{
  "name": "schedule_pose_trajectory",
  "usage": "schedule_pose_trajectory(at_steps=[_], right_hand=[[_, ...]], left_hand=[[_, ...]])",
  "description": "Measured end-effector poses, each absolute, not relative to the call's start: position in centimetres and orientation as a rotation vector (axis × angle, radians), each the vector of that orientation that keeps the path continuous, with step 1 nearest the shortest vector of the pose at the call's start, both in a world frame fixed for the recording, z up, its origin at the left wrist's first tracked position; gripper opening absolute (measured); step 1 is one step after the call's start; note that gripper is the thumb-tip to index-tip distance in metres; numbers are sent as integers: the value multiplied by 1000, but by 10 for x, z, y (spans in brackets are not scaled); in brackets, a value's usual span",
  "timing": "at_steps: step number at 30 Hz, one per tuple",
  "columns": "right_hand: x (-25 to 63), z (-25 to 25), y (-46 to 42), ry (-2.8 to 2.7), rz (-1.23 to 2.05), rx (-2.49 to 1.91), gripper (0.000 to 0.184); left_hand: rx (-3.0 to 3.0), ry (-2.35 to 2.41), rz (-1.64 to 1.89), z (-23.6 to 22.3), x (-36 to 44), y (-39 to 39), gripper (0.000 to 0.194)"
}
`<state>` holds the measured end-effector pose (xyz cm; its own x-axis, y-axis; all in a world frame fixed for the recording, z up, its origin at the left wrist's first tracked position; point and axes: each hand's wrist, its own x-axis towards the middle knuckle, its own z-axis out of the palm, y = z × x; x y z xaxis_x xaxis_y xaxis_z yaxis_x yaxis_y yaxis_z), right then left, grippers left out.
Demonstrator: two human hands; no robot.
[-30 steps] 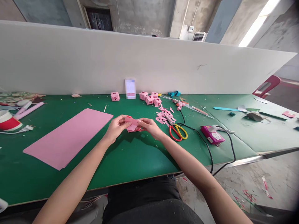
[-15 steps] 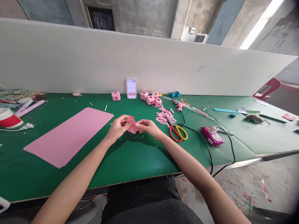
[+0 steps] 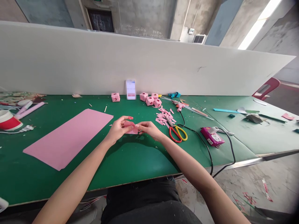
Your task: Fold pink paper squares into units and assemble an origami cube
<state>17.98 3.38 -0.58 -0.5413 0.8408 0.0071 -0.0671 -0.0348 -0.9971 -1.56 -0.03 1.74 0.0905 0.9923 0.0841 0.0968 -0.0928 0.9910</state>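
Observation:
A small folded piece of pink paper (image 3: 132, 129) is held between both hands above the green table. My left hand (image 3: 118, 128) pinches its left side with the thumb in front, the index finger stretched out above it. On the right edge, the thumb and fingers of my right hand (image 3: 149, 128) close on the paper. Parts of the paper are hidden behind the fingers. A stack of pink paper sheets (image 3: 70, 137) lies left of my left hand. Scissors (image 3: 176, 132) with red and yellow handles rest right of my right hand, by a pile of pink paper scraps (image 3: 164, 116).
Several folded pink paper cubes (image 3: 149, 100) stand at the back, near a phone (image 3: 130, 89) leaning on the white partition (image 3: 93, 62). A pink glue gun (image 3: 179, 106) lies behind the scraps. A purple power socket (image 3: 212, 136) has black cables crossing the table's right side.
The pink paper has turned in my hands and now lies more level. My left index finger has lifted away from it. The camera view has shifted slightly.

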Motion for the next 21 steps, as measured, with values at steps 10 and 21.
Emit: schedule_pose_trajectory(at_steps=[10, 21], right_hand=[[178, -6, 31, -1599, 1600, -814, 53], [175, -4, 29, -1563, 1543, -832, 52]], left_hand=[[1451, 1173, 1150, 13, -13, -2, 60], [1442, 1175, 1168, 16, -12, -4, 53]])
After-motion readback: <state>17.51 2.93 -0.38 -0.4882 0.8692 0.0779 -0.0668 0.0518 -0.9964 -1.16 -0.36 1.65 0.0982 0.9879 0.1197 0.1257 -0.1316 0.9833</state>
